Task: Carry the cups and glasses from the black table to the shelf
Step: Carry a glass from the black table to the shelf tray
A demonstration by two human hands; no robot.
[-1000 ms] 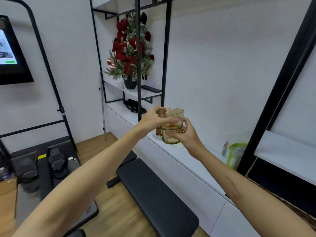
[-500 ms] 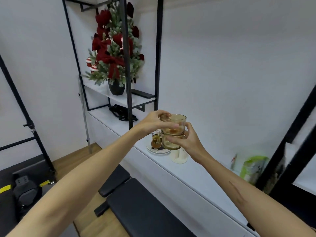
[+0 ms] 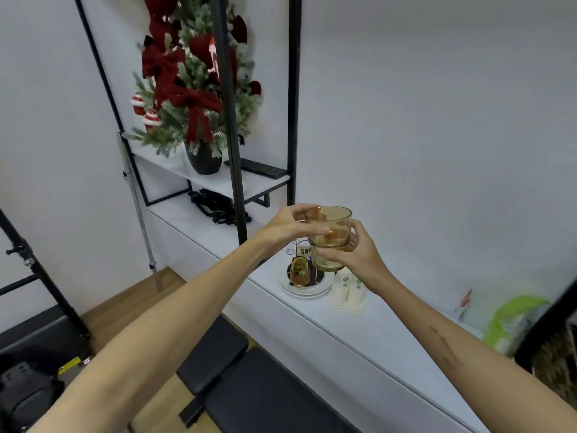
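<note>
left hand [image 3: 282, 228] grips upper amber glass [image 3: 328, 226] by its rim | right hand [image 3: 359, 256] curls round lower amber glass [image 3: 326, 260] | the two are stacked, held in the air above the white shelf [image 3: 374, 320] near its front edge | behind: plate [image 3: 304, 289] with small glasses, two cream cups [image 3: 348, 290] | far: potted tree [image 3: 190, 89]

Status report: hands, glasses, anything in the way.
Left hand grips upper amber glass tumbler; right hand grips lower amber tumbler. Stack held above white shelf. White plate and cream cups sit below.

Head view, down toward shelf [image 3: 359, 332]
</note>
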